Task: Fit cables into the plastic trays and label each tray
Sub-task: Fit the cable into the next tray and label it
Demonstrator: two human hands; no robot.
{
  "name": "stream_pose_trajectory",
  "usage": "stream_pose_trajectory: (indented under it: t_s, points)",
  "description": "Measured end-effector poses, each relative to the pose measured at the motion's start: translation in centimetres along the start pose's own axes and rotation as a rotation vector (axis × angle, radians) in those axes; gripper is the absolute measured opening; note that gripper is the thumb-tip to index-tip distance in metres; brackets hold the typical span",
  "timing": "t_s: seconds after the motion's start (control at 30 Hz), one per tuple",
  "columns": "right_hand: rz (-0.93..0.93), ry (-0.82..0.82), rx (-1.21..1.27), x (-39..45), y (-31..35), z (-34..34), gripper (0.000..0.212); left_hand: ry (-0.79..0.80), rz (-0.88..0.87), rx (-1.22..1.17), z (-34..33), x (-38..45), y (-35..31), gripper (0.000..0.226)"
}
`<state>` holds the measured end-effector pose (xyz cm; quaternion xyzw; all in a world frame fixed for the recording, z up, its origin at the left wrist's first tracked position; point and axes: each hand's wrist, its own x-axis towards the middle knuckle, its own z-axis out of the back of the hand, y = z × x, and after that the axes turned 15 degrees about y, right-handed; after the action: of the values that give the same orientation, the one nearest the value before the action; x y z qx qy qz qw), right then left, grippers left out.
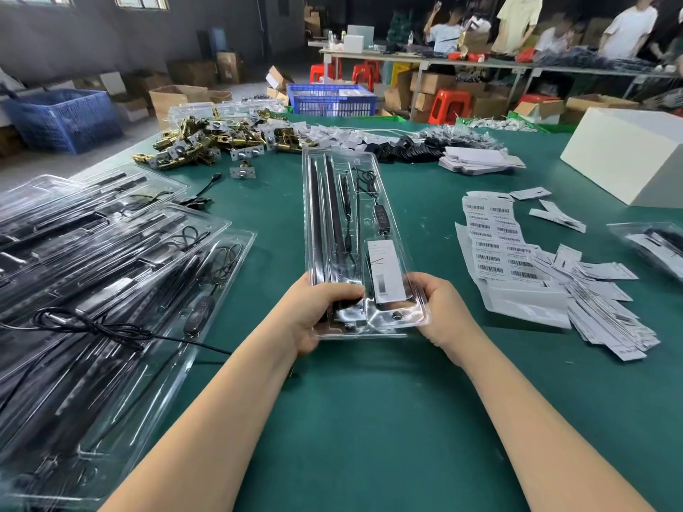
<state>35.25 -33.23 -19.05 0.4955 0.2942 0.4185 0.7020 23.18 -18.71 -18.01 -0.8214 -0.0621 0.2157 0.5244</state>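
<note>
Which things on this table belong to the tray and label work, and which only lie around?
For the job:
clear tray, held by left hand and right hand
black cable inside it
barcode labels
stacked trays

Lying about:
brass hardware
white box
blue crates

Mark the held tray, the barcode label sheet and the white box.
clear plastic tray [343, 201]: head view, on its transparent middle, over the black bars.
barcode label sheet [493, 240]: head view, on the printed barcode rows.
white box [624, 149]: head view, on its top face.
</note>
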Motion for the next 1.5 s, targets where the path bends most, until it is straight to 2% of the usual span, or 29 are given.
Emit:
stream_pose_trajectory:
  t_s: [0.2,0.33,0.47,0.7,0.83,1.0,1.17,1.27,1.5]
  points:
    - [0.019,0.007,-0.042,-0.22,0.39,-0.04,0.034,-0.012,0.002,-0.004,0.02,-0.03,0.06,0.045]
    - [0.015,0.010,0.020,-0.17,0.37,-0.19,0.035,-0.006,0.003,-0.025,-0.07,-0.20,-0.11,0.038]
    - [-0.036,0.008,0.152,0.02,0.20,-0.17,0.035,0.010,0.019,-0.042,-0.21,-0.24,-0.09,0.041]
    - [-0.063,0.063,0.171,-0.03,0.08,0.02,0.044,0.009,0.022,-0.047,-0.20,-0.23,-0.18,0.034]
    - [-0.026,0.077,0.132,-0.14,0.35,-0.16,0.029,0.009,0.032,-0.086,-0.22,-0.24,-0.19,0.030]
    - [0.000,0.097,0.119,0.02,0.44,0.04,0.027,0.014,0.046,-0.115,-0.22,-0.16,-0.10,0.035]
    - [-0.017,0.104,0.098,0.01,0.14,0.42,0.023,0.048,0.076,-0.150,-0.41,-0.55,-0.21,0.051]
    - [-0.013,0.097,0.112,-0.05,0.05,0.27,0.025,0.064,0.092,-0.158,-0.48,-0.61,-0.20,0.045]
    - [-0.006,0.050,0.213,-0.17,0.17,-0.10,0.026,-0.010,0.021,-0.093,-0.65,-0.36,-0.09,0.037]
